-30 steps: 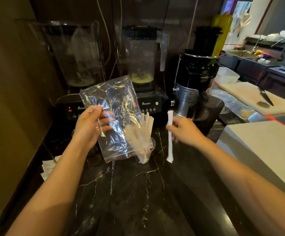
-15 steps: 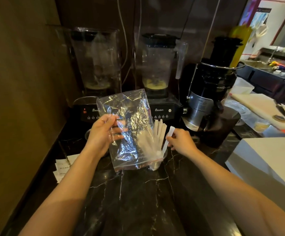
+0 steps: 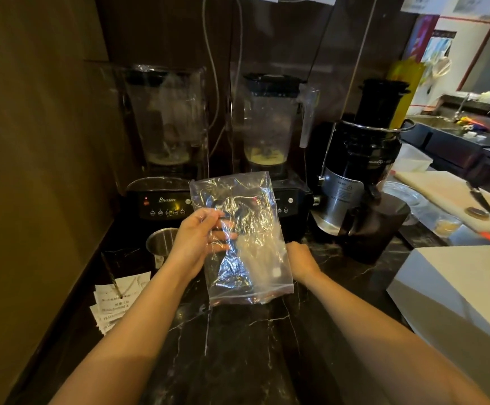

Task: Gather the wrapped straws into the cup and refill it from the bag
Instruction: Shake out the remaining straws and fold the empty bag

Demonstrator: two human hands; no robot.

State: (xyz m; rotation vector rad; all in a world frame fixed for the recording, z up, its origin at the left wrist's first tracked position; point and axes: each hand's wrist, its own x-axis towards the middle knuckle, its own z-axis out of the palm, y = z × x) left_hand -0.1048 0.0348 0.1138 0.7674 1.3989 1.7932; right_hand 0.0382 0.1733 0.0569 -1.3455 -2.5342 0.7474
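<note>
— Holding what, exactly?

— The left hand (image 3: 201, 239) pinches a clear, crinkled zip-top plastic bag (image 3: 238, 238) upright over the black marble counter (image 3: 238, 346). The right hand (image 3: 302, 258) is behind it — I cannot tell its grip. The cup and white wrapped straws (image 3: 248, 260) show only as a blur through the film.

— How will it handle?

— Light, limp, slippery, I'd judge; best gripped near the sealed edge.

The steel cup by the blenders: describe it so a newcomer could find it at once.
Start at the left blender with the lit control panel on the black marble counter. Directly in front of its base stands a small steel cup, partly hidden by the left hand. It is the only shiny metal vessel there, beside paper slips.
</note>
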